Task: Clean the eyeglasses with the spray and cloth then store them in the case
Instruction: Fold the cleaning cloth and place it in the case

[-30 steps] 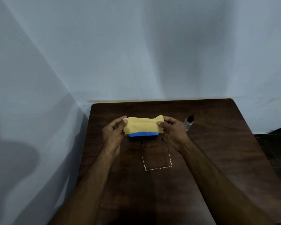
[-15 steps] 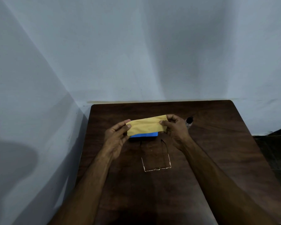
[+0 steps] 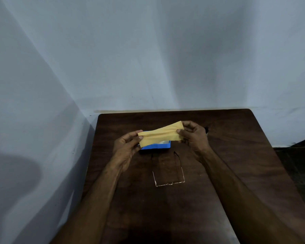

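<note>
Seemingly to spread it for wiping, the left hand (image 3: 126,147) and right hand (image 3: 194,136) each pinch one end of the cloth (image 3: 161,136) above the case (image 3: 155,147); the eyeglasses (image 3: 169,182) lie on its near side.

Plain room corner: wooden table (image 3: 236,155) against bare walls (image 3: 148,59).

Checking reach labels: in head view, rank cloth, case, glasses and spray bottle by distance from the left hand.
1. cloth, pinched by the left hand
2. case, just beside it
3. glasses, toward the person
4. spray bottle, beyond the right hand
</note>
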The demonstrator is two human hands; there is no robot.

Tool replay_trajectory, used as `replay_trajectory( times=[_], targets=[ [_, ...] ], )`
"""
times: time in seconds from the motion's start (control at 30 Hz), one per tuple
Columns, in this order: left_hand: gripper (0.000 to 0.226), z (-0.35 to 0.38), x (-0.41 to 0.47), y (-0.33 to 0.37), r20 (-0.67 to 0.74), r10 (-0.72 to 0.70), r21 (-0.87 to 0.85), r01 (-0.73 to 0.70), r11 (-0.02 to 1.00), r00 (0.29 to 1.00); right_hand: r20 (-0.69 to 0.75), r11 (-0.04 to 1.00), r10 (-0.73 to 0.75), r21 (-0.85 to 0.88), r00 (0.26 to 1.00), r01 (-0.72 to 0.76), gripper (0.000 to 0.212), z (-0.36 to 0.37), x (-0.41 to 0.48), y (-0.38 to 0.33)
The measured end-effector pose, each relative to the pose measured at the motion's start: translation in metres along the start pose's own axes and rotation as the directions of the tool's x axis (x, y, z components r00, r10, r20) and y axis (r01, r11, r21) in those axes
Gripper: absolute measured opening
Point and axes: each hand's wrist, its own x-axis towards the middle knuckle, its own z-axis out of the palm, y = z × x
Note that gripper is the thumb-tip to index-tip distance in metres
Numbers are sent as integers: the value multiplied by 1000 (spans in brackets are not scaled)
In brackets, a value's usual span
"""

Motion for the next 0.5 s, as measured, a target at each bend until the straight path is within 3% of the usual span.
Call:
replay_trajectory(
  times=[0.2, 0.33, 0.5],
  targets=[
    [13, 8, 4, -4, -87, 84, 161, -69, 984, 993, -38, 998, -18, -52, 999, 16, 17, -2, 5, 1],
    [19, 13, 7, -4, -111, 147, 249, -116, 962, 983, -49, 992, -70, -107, 996, 64, 13, -2, 7, 1],
    [18, 20, 4, 2, -105, 294, 321, -248, 914, 950, -39, 982, -148, -125, 988, 142, 8, 0, 5, -12]
  ],
)
